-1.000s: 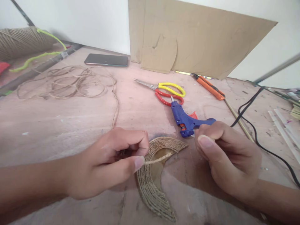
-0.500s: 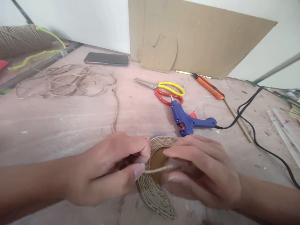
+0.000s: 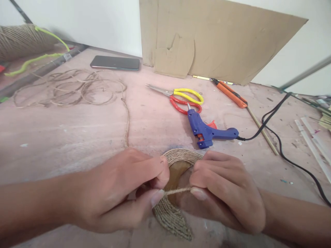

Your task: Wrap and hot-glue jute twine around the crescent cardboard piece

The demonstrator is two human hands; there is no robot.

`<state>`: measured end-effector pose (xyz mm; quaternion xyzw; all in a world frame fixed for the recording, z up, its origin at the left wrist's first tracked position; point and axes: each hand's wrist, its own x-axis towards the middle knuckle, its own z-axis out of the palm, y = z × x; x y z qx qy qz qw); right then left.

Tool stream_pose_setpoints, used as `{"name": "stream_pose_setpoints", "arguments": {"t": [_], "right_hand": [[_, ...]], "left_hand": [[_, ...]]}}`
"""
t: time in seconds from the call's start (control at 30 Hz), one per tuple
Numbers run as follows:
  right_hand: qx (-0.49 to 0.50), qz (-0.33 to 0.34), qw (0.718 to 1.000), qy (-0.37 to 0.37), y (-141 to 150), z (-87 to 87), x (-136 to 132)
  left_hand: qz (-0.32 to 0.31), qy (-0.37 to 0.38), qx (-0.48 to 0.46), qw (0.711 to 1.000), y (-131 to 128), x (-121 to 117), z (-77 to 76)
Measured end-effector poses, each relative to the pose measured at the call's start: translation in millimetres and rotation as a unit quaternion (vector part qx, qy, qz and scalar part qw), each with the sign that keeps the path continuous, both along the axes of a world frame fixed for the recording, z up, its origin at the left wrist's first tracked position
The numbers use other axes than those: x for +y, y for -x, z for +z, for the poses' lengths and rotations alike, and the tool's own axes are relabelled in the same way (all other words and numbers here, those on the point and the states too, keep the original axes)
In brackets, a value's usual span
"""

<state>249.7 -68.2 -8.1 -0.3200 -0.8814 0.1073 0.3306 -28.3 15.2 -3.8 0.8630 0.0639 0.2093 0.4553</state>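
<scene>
A short taut stretch of jute twine runs between my two hands. My left hand pinches one side of it between thumb and forefinger. On the other side, my right hand is closed on the twine with thumb and curled fingers. Beneath them lies a curved crescent piece covered in rows of twine, with a bare brown strip along its inner side. Both hands hide parts of this piece. From behind my left hand, a strand leads away to a loose tangle of twine.
Beyond my hands lie a blue glue gun with a black cord, scissors with red and yellow handles, and an orange cutter. A phone, cardboard and a twine spool are at the back.
My right hand's fingers have closed from a loose, parted pose into a pinch on the twine. My left hand keeps its pinch and has shifted slightly right.
</scene>
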Motion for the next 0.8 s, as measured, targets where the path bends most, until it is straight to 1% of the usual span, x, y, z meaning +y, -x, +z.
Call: {"name": "stream_pose_setpoints", "arguments": {"t": [0.23,0.43,0.5,0.6,0.7,0.8], "right_hand": [[0.014,0.005,1.0,0.012,-2,3.1,-1],[0.035,0.007,0.999,0.022,-4,0.2,-2],[0.035,0.004,0.999,0.038,-7,1.8,-1],[0.037,-0.002,0.995,0.087,-10,3.4,-1],[0.093,-0.027,0.99,0.099,-9,-1.5,-3],[0.144,-0.054,0.986,0.068,-5,-6.7,-6]], "left_hand": [[0.016,-0.035,-0.004,0.999,-3,-1,0.1],[0.022,-0.024,-0.016,0.999,-3,-2,-3.3],[0.024,-0.028,-0.023,0.999,-2,-2,-4.3],[0.022,-0.03,-0.024,0.999,-2,-2,-4.9],[0.017,-0.012,-0.012,1.0,-1,-2,-5.1],[0.009,0.006,-0.004,1.0,-1,-1,-4.9]]}}
